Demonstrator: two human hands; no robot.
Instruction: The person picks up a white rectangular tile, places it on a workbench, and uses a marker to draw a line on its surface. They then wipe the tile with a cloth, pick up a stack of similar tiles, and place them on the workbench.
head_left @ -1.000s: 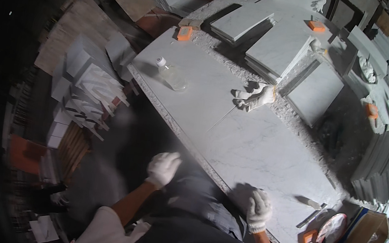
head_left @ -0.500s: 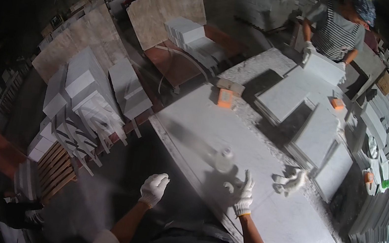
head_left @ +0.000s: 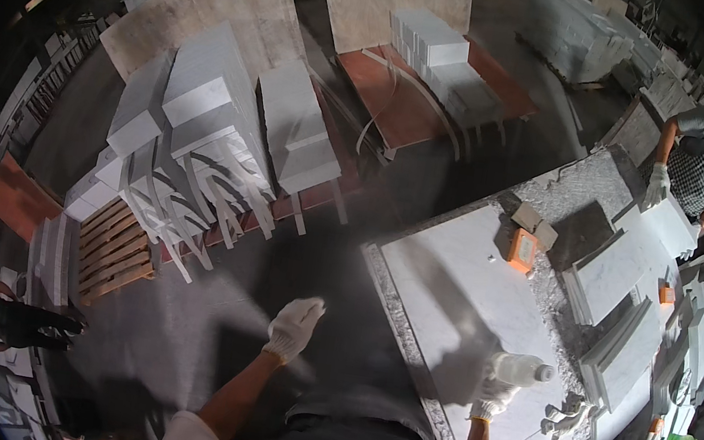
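Observation:
A pale translucent bottle (head_left: 522, 371) with a whitish cap lies tilted in my right hand (head_left: 496, 399), above the white stone slab top (head_left: 448, 306). The white knit glove on that hand is partly hidden by the bottle. My left hand (head_left: 294, 329), gloved too, hangs over the dark floor left of the slab's edge. Its fingers are drawn together, and nothing shows in them. Just right of the bottle, a spare pair of white gloves (head_left: 567, 418) lies crumpled on the worktop.
An orange box (head_left: 523, 249) sits by a brown block (head_left: 535, 227) on the worktop. Stacked white slabs (head_left: 619, 276) stand farther right, where a co-worker (head_left: 702, 161) handles a panel. Long stone stacks (head_left: 198, 99) and a wooden pallet (head_left: 113, 254) occupy the left floor.
My right hand has taken hold of the bottle, which stood on the slab before, and tipped it over. My view has swung left. The left hand stays closed over the floor.

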